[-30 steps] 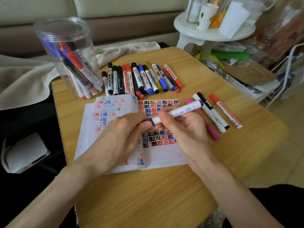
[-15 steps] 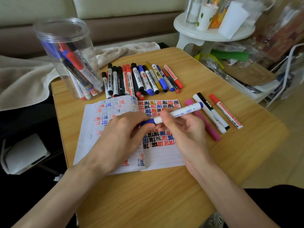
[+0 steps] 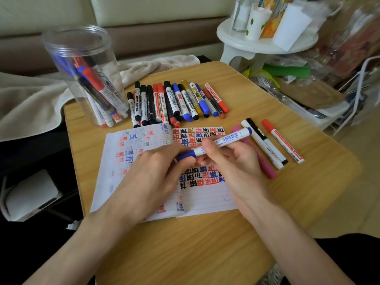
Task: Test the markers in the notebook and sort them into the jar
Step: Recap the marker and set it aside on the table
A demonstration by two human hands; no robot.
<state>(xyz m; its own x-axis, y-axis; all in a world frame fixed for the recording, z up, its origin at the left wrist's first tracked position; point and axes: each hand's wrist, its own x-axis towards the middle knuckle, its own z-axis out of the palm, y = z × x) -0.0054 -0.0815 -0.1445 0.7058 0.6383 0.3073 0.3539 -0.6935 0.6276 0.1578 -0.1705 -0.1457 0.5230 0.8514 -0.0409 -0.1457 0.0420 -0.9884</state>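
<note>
Marker (image 3: 226, 139): white barrel with a barcode, blue cap and blue tail, held tilted just above the open notebook (image 3: 205, 200). Left hand (image 3: 148, 177) fingers pinch the cap; right hand (image 3: 236, 167) fingers are clamped on the barrel. One clear jar (image 3: 82, 48) holds several markers. Four loose markers (image 3: 265, 145) lie right of the notebook, and the row of markers (image 3: 174, 101) behind it overlaps too much to count.

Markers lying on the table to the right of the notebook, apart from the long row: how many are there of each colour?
Pink marker: 1
White marker: 1
Black-capped marker: 1
Red-capped marker: 1
Total: 4
</note>
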